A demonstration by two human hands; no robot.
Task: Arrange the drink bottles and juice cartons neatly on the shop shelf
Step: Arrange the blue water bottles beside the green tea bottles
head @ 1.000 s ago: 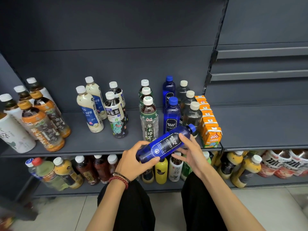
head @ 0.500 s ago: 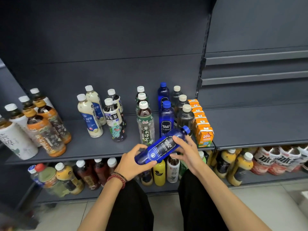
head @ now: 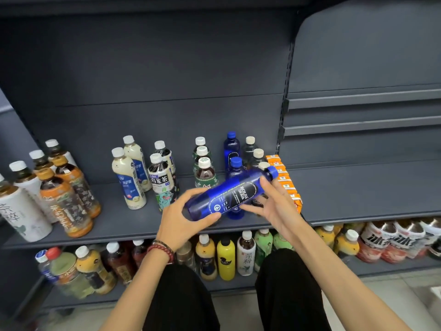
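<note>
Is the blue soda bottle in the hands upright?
No, the left hand grips the blue soda bottle tilted, and the right hand touches it.

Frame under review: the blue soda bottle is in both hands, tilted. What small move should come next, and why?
Probably tip the blue soda bottle upright, cap up. It lies tilted, left hand gripping its base, right hand touching its neck end, while the two blue bottles on the shelf stand upright in a row it likely joins.
</note>
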